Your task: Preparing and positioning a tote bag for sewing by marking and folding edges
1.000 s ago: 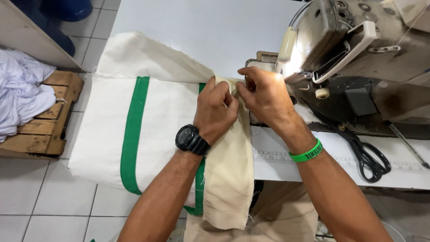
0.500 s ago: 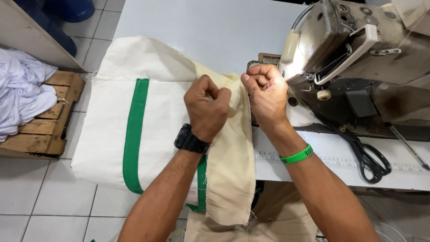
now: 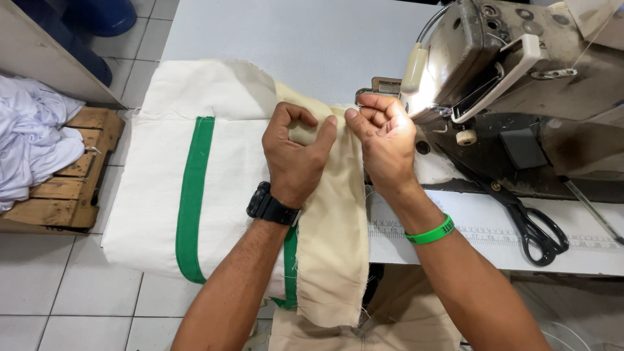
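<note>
A cream fabric piece (image 3: 335, 240) lies over a larger off-white cloth with green stripes (image 3: 192, 195) on the white sewing table (image 3: 312, 39). My left hand (image 3: 296, 156), with a black watch at the wrist, pinches the top fold of the cream fabric. Just to its right, my right hand (image 3: 385, 140), with a green wristband, grips the same top edge, close to the sewing machine (image 3: 520, 84). The cream fabric hangs down over the table's front edge toward my lap.
Black scissors (image 3: 536, 231) lie on the table right of my right arm, near a printed ruler strip (image 3: 390, 231). A wooden pallet (image 3: 65, 188) with white cloth (image 3: 29, 149) sits on the tiled floor at left.
Both hands have shifted slightly along the cream fabric's top edge, and their grip on the fold has tightened. The cloth has barely moved.
</note>
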